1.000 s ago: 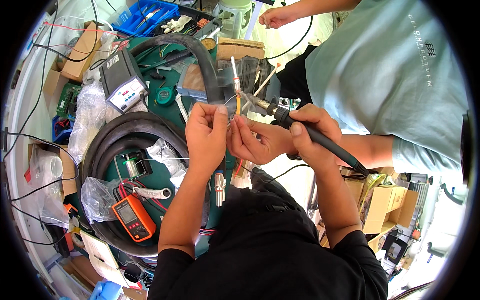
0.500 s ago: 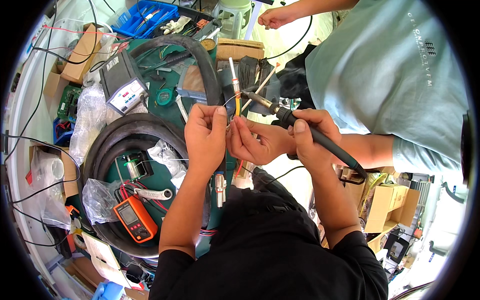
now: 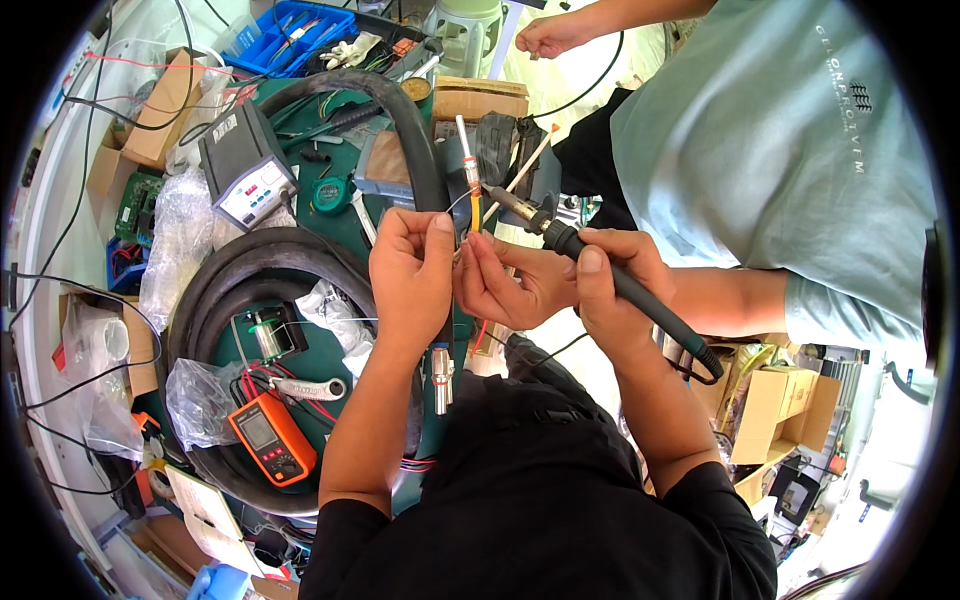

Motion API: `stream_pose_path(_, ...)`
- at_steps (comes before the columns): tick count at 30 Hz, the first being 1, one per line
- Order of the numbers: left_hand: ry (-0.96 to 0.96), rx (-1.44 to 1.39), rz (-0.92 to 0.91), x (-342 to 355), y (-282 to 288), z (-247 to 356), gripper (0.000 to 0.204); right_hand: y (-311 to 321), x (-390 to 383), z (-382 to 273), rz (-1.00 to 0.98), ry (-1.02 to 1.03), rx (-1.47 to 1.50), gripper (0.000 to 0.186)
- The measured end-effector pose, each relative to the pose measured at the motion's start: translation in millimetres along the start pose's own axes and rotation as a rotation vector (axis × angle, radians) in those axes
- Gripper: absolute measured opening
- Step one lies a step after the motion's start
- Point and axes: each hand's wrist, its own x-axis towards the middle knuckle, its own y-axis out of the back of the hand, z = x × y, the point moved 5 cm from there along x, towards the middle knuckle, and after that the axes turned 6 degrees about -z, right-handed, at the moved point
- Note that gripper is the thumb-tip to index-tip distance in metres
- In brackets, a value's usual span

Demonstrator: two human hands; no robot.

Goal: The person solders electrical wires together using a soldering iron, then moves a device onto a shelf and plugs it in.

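My left hand (image 3: 412,268) is closed, thumb against forefinger, on a thin solder wire (image 3: 458,197) that curves up to a metal connector pin (image 3: 472,172) with a white tip. A yellow wire (image 3: 476,212) runs down from this pin. My right hand (image 3: 625,285) grips the dark handle of a soldering iron (image 3: 590,248); its tip points left, at or very near the joint of pin and yellow wire. Between my hands, a co-worker's hand (image 3: 520,285) pinches near the wire's lower end. Whether the solder touches the joint is too small to tell.
A thick black cable (image 3: 415,140) arches past the work and coils at left. Beside it are a soldering station (image 3: 245,170), solder spool (image 3: 268,335), orange multimeter (image 3: 270,440) and tape measure (image 3: 330,195). A co-worker in a light green shirt (image 3: 760,150) stands at right.
My right hand has shifted slightly left, and the soldering iron's rear end has swung down and left. Its tip stays by the joint. My left hand and the co-worker's pinching hand hold nearly still.
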Motion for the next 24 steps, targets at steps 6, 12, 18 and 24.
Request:
stream_pose_path(6,-0.011,0.002,-0.009,0,-2,3,0.017,-7,-5,-8,0.093,0.026,0.025,0.015)
stream_pose_path(12,-0.021,0.009,-0.003,-1,0,2,0.016,-16,-7,-18,0.145,0.022,0.016,0.014)
stream_pose_path(18,-0.012,0.017,-0.014,-1,-1,4,0.016,-19,-13,-12,0.174,-0.012,0.054,0.014)
stream_pose_path(24,0.161,-0.116,-0.021,-1,1,4,0.016,-20,-12,-11,0.252,-0.028,0.127,0.011)
